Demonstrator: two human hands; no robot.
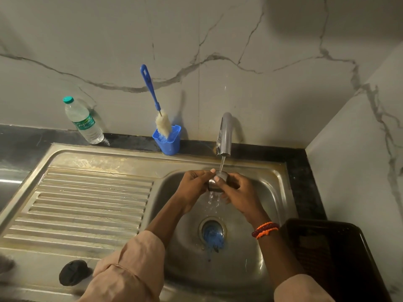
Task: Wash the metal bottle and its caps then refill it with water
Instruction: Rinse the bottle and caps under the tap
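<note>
Gripped by left hand (196, 182) and right hand (236, 188), small wet metal cap (216, 184) under tap stream (221, 165); likely to slip into steel sink (272, 192).

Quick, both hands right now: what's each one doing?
Left hand: grips the metal cap under the running tap.
Right hand: grips the same cap, thumb on top.

Veined marble walls (239, 40), black countertop (305, 182), dim light.
</note>
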